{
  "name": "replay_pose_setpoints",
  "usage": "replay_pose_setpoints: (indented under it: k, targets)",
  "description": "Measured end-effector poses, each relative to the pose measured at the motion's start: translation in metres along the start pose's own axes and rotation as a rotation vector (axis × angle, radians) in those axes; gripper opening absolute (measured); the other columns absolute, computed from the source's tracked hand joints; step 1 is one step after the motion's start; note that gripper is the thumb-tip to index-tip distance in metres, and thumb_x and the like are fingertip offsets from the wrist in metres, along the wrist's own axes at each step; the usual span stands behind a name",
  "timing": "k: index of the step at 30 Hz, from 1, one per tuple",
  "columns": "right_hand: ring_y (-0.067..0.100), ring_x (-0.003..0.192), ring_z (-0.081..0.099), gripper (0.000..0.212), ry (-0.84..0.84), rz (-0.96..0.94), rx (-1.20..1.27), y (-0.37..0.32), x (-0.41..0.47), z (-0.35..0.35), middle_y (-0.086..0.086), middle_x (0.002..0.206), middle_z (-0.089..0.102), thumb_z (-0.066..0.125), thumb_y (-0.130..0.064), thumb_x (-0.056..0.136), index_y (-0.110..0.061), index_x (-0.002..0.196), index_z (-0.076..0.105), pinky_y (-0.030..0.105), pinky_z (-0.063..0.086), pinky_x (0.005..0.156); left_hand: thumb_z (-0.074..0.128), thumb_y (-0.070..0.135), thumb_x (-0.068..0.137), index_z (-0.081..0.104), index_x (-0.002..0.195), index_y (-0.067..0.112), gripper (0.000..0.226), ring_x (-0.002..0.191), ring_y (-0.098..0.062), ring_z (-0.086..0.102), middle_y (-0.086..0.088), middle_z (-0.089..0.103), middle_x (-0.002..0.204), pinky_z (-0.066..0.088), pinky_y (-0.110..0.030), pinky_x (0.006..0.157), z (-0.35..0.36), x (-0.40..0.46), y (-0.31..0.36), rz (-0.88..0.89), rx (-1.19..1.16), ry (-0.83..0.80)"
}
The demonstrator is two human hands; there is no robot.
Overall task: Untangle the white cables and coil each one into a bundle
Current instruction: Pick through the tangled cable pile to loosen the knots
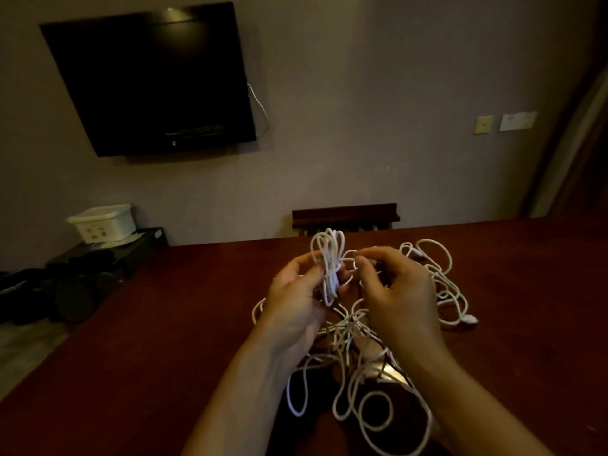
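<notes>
- Two bare hands raised above a dark reddish-brown wooden worktop [171, 324], seen from the head camera.
- Left hand [296, 297] curled round a small coiled bundle of thin white cable [329, 268], thumb pressed against its waist; loops of the bundle standing upright above the fingers.
- Right hand [394, 291] just beside it, fingers bent, thumb and forefinger pinching a white strand that leads across to the bundle.
- Beneath and between both wrists, a loose tangle of white cables [355, 373] lying on the worktop, loops overlapping; further strands spread out past the right hand, ending in a white plug [468, 319] at the far right of the heap.
- Behind the worktop, the dark slatted back of a wooden chair [345, 213].
- On the grey wall, a black flat screen [148, 80] with a thin white wire hanging at its right edge.
- Lower left, a white plastic tub [102, 222] on a low black stand [131, 248].
- Right on the wall, two pale switch plates [503, 123].
</notes>
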State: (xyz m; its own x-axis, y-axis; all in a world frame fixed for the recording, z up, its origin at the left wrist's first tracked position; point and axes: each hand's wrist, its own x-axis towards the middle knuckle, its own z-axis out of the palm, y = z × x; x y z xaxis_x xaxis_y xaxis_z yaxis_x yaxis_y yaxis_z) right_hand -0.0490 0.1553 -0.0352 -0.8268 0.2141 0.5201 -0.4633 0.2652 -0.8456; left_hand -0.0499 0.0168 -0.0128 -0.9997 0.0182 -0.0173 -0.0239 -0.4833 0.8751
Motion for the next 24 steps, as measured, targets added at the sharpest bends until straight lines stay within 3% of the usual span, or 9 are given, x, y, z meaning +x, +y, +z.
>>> replay_pose_setpoints:
  k: [5,9,12,16,21,24]
  targets:
    - [0.0,0.082,0.073,0.012,-0.05,-0.034,0.008,-0.002,-0.004,0.004,-0.011,0.088,0.074,0.068,-0.015,0.1,-0.022,0.108,0.074,0.017,0.057,0.065,0.05,0.015,0.109,0.066,0.128,0.006,0.026,0.081,-0.017,0.071,-0.011,0.077,0.1,0.056,-0.026,0.068,-0.001,-0.003,0.0,0.006,-0.002,0.004]
    - [0.0,0.082,0.073,0.01,-0.109,-0.082,-0.004,-0.006,-0.009,0.005,-0.015,0.087,0.074,0.07,-0.019,0.098,-0.026,0.104,0.074,0.021,0.061,0.068,0.047,0.027,0.111,0.072,0.122,0.01,0.032,0.098,-0.027,0.073,-0.017,0.077,0.113,0.058,-0.033,0.082,0.001,-0.003,-0.003,0.053,0.033,0.033]
    - [0.001,0.075,0.074,0.01,-0.123,-0.1,-0.041,-0.006,-0.01,0.005,-0.015,0.082,0.074,0.072,-0.021,0.096,-0.026,0.103,0.075,0.02,0.061,0.066,0.057,0.037,0.103,0.076,0.114,0.013,0.032,0.103,-0.021,0.076,-0.007,0.08,0.109,0.06,-0.037,0.091,0.003,-0.007,-0.006,0.157,0.137,0.027]
    - [0.0,0.072,0.074,0.009,-0.127,-0.094,-0.076,-0.003,-0.01,0.004,-0.012,0.08,0.075,0.074,-0.019,0.094,-0.024,0.1,0.077,0.019,0.061,0.066,0.069,0.058,0.085,0.067,0.103,0.022,0.041,0.088,-0.016,0.076,0.001,0.077,0.095,0.063,-0.031,0.075,0.0,-0.006,-0.01,0.39,0.492,0.116]
    - [-0.003,0.076,0.073,0.019,-0.146,-0.12,-0.171,-0.001,-0.012,0.01,-0.018,0.083,0.073,0.077,-0.017,0.091,-0.032,0.103,0.074,0.021,0.063,0.07,0.08,0.039,0.089,0.052,0.111,0.034,0.035,0.089,-0.01,0.074,0.006,0.073,0.097,0.06,-0.022,0.066,0.001,-0.008,-0.012,0.525,0.553,0.258]
    - [-0.006,0.08,0.071,0.021,-0.161,-0.161,-0.213,-0.001,-0.014,0.013,-0.021,0.087,0.071,0.075,-0.019,0.09,-0.031,0.108,0.075,0.02,0.062,0.073,0.079,0.043,0.091,0.049,0.105,0.042,0.033,0.096,-0.013,0.069,0.013,0.069,0.098,0.056,-0.022,0.066,0.0,-0.009,-0.017,0.572,0.693,0.366]
